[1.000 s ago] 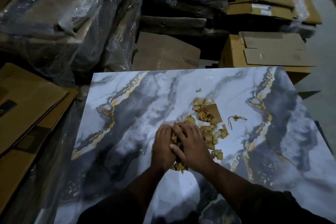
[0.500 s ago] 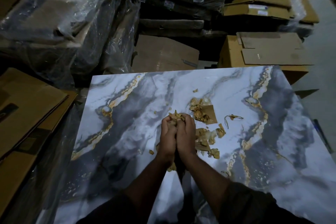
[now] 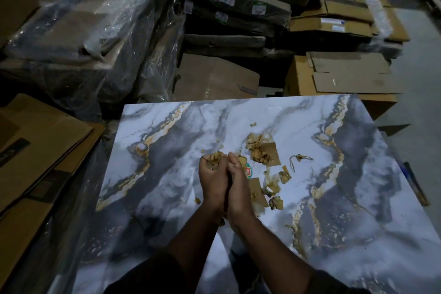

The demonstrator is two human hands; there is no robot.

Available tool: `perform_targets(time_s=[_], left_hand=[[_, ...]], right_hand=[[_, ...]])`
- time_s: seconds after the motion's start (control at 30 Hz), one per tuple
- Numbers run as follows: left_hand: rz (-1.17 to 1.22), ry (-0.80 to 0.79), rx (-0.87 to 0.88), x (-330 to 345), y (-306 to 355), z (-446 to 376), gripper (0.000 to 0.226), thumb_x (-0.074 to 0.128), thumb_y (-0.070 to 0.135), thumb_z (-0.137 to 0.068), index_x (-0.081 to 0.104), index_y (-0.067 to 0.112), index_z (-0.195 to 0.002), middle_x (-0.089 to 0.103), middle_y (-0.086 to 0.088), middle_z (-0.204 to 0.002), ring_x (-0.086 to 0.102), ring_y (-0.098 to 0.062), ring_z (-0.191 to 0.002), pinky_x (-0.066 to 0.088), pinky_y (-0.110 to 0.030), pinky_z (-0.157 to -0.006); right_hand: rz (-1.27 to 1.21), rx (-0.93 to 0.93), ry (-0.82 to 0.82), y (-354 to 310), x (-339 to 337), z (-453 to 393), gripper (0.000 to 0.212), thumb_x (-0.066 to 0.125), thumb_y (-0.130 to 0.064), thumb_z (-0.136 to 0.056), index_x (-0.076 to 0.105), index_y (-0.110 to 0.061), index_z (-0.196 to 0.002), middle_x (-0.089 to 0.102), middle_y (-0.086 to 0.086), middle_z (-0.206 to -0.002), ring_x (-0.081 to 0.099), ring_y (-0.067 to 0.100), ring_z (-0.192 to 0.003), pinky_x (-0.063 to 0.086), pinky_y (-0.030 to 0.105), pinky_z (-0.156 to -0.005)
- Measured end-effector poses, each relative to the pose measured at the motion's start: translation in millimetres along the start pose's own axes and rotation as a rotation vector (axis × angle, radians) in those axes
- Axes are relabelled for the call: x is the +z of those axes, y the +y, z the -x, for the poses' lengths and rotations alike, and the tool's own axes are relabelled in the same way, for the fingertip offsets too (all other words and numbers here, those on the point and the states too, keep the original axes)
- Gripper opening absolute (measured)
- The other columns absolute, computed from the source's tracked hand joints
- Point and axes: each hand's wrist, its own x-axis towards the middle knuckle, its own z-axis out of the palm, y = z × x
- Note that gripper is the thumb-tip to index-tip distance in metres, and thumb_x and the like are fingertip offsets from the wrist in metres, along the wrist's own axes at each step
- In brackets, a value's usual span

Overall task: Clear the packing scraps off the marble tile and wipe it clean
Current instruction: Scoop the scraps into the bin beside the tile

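Near edge of the glossy white-and-grey marble-patterned slab with gold veins [image 3: 167, 174] runs under the forearms. The stretches toward its near left and near right corners lie bare, giving open room on both sides of the arms. Left hand [image 3: 211, 181] and right hand [image 3: 239, 184] are pressed together side by side over the slab's middle, fingers curled inward. Together they clamp a wad of torn tan cardboard scraps [image 3: 214, 159] that pokes out at the fingertips, mostly on the left hand's side. Just right of the right hand, loose tan paper shreds [image 3: 274, 184] lie scattered on the slab. A round red-and-green sticker [image 3: 248, 170] sits just beside the hand, and a square tan cardboard piece [image 3: 272, 154] a little farther toward the far edge. Left edge crowded by flattened brown cardboard sheets [image 3: 35, 150]. Far edge hemmed by plastic-wrapped dark stacks [image 3: 95, 43] and brown cartons [image 3: 334, 79]. Past the right edge, grey concrete floor [image 3: 424, 74], open. Light dim.
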Motion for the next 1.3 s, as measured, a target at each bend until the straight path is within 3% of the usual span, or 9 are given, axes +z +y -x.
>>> perform_targets(time_s=[0.17, 0.43, 0.63, 0.9, 1.0, 1.07, 1.13, 1.2, 1.3], left_hand=[[0.04, 0.006, -0.009, 6, 3, 2, 0.015, 0.067, 0.023, -0.08, 0.061, 0.014, -0.09, 0.068, -0.003, -0.076, 0.064, -0.018, -0.069, 0.054, -0.036, -0.065], [0.23, 0.156, -0.148, 7, 18, -5, 0.011, 0.061, 0.003, -0.089, 0.059, 0.013, -0.095, 0.061, -0.004, -0.074, 0.055, -0.022, -0.06, 0.046, -0.031, -0.056], [0.326, 0.165, -0.21, 21, 28, 12, 0.013, 0.06, 0.001, -0.089, 0.058, 0.01, -0.099, 0.058, -0.004, -0.07, 0.054, -0.016, -0.052, 0.048, -0.027, -0.056], [0.313, -0.028, -0.245, 27, 34, 44, 0.017, 0.064, 0.014, -0.089, 0.062, 0.013, -0.105, 0.072, -0.019, -0.091, 0.072, -0.039, -0.084, 0.06, -0.058, -0.083], [0.139, -0.124, -0.137, 26, 38, 53, 0.019, 0.067, 0.025, -0.08, 0.064, 0.029, -0.098, 0.076, -0.007, -0.097, 0.074, -0.034, -0.094, 0.061, -0.052, -0.086], [-0.055, -0.173, -0.022, 23, 40, 59, 0.026, 0.067, 0.022, -0.086, 0.058, 0.043, -0.099, 0.066, 0.02, -0.101, 0.069, -0.008, -0.101, 0.058, -0.038, -0.092], [-0.31, -0.225, 0.181, 18, 41, 60, 0.037, 0.065, 0.024, -0.089, 0.053, 0.058, -0.094, 0.052, 0.031, -0.092, 0.057, 0.017, -0.09, 0.049, -0.012, -0.081], [-0.633, -0.241, 0.457, 14, 43, 58, 0.02, 0.058, 0.03, -0.086, 0.053, 0.048, -0.095, 0.052, 0.02, -0.093, 0.052, 0.005, -0.091, 0.04, -0.011, -0.076], [-0.81, -0.294, 0.683, 15, 43, 62, 0.025, 0.042, 0.033, -0.09, 0.053, 0.012, -0.097, 0.05, -0.002, -0.102, 0.046, -0.018, -0.097, 0.042, -0.037, -0.086]], right_hand=[[0.002, -0.003, 0.031, -11, -24, -1, 0.024, 0.057, -0.018, -0.099, 0.074, -0.024, -0.114, 0.073, -0.006, -0.119, 0.067, 0.01, -0.115, 0.053, 0.031, -0.098], [0.146, -0.028, 0.249, 6, -64, 7, 0.018, 0.057, -0.022, -0.101, 0.071, -0.032, -0.099, 0.073, -0.015, -0.103, 0.066, -0.002, -0.098, 0.049, 0.014, -0.075], [-0.253, 0.272, 0.315, 6, -37, 18, 0.041, 0.052, -0.045, -0.099, 0.071, -0.013, -0.117, 0.074, 0.013, -0.115, 0.069, 0.032, -0.109, 0.052, 0.052, -0.102], [-0.494, 0.377, 0.236, -39, -24, 13, 0.056, 0.052, -0.055, -0.096, 0.074, -0.006, -0.111, 0.076, 0.017, -0.106, 0.071, 0.035, -0.1, 0.057, 0.041, -0.087], [-0.484, 0.388, 0.147, -51, -30, 15, 0.05, 0.054, -0.056, -0.096, 0.073, -0.013, -0.113, 0.074, 0.014, -0.113, 0.073, 0.029, -0.099, 0.058, 0.037, -0.085], [-0.435, 0.354, 0.087, -57, -32, 17, 0.04, 0.055, -0.053, -0.097, 0.074, -0.02, -0.11, 0.076, 0.011, -0.108, 0.075, 0.025, -0.091, 0.06, 0.036, -0.079], [-0.421, 0.32, 0.04, -62, -32, 20, 0.034, 0.06, -0.047, -0.097, 0.074, -0.02, -0.113, 0.076, 0.012, -0.112, 0.073, 0.026, -0.102, 0.057, 0.042, -0.094], [-0.411, 0.285, -0.009, -68, -31, 25, 0.034, 0.066, -0.039, -0.096, 0.072, -0.015, -0.119, 0.073, 0.011, -0.12, 0.069, 0.027, -0.113, 0.05, 0.045, -0.107], [-0.428, 0.212, -0.042, -74, -38, 17, 0.03, 0.069, -0.034, -0.094, 0.071, -0.009, -0.111, 0.072, 0.013, -0.103, 0.071, 0.026, -0.1, 0.054, 0.042, -0.098]])
